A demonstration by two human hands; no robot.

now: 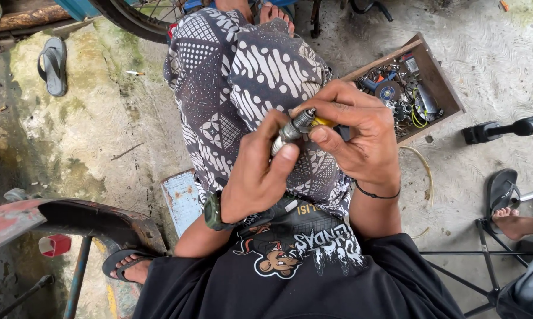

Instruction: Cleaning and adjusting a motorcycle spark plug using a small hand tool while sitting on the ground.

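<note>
My left hand (256, 174) grips a small grey metal cylinder part (294, 130) between thumb and fingers, over my lap in patterned cloth. My right hand (354, 127) closes around the other end of the same part, where a yellow piece (323, 122) shows under the fingers. Both hands meet at the middle of the view. A dark watch sits on my left wrist and a thin black band on my right wrist.
A wooden box (441, 82) of tools, wires and small parts lies on the concrete at the right. A grey sandal (53, 65) lies at the upper left. A rusty red fender (71, 215) is at the lower left. Another person's foot (512, 220) shows at right.
</note>
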